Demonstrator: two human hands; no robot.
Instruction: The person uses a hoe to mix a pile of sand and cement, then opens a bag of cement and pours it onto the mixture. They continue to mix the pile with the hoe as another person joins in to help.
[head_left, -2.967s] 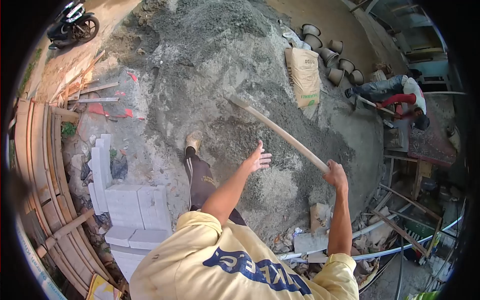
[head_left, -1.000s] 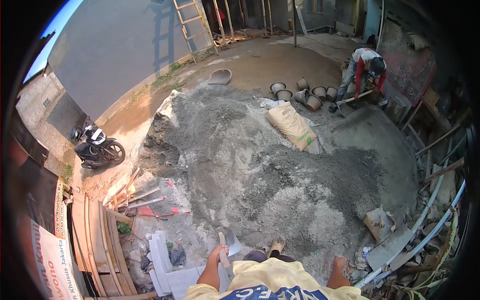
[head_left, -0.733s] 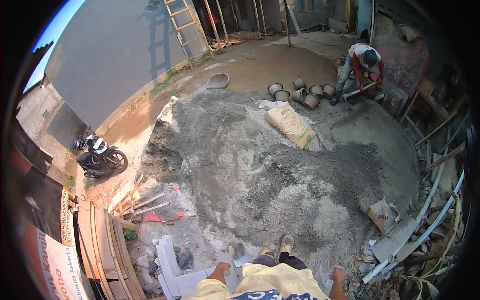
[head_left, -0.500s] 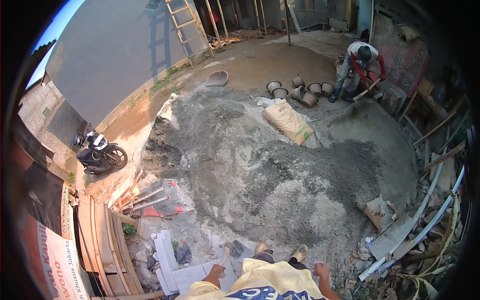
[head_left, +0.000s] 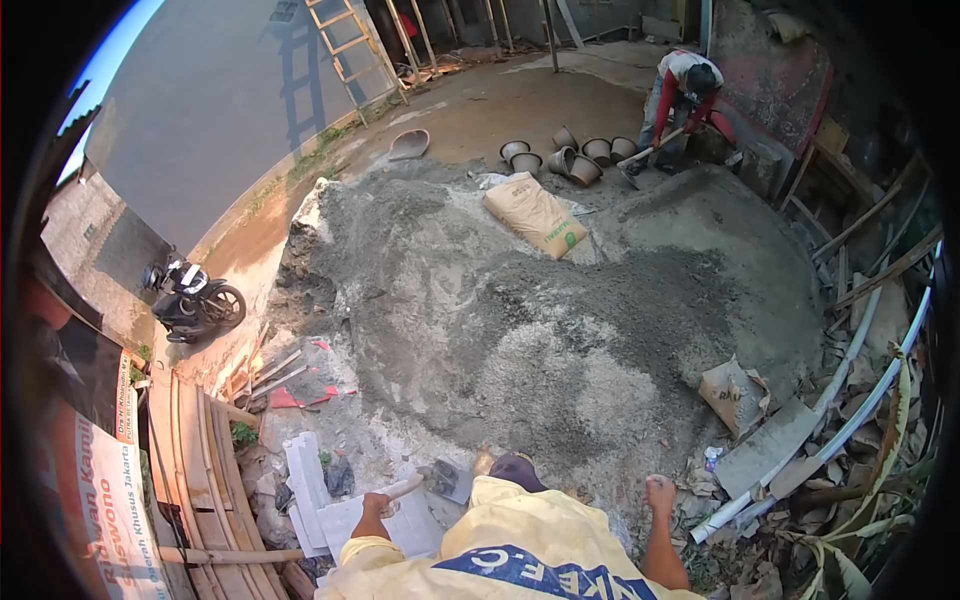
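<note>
My left hand (head_left: 376, 502) grips the wooden handle of a hoe (head_left: 432, 480), low at my left side. Its metal blade rests near my foot on the grey ground by the white blocks (head_left: 312, 490). My right hand (head_left: 660, 493) hangs closed at my right side and holds nothing. A large mound of grey sand and cement mix (head_left: 520, 300) spreads out in front of me. A tan cement sack (head_left: 535, 213) lies on its far side.
Another person (head_left: 678, 95) in red and white works with a shovel at the far right by several upturned buckets (head_left: 565, 158). A motorbike (head_left: 190, 300) stands at left. Planks (head_left: 195, 460), pipes (head_left: 830, 420) and rubble edge the pile; a ladder (head_left: 345, 45) leans at the back.
My head has lifted from the pile to the whole yard. The hoe has come down from a two-handed swing to my left side; my right hand has let go of it.
</note>
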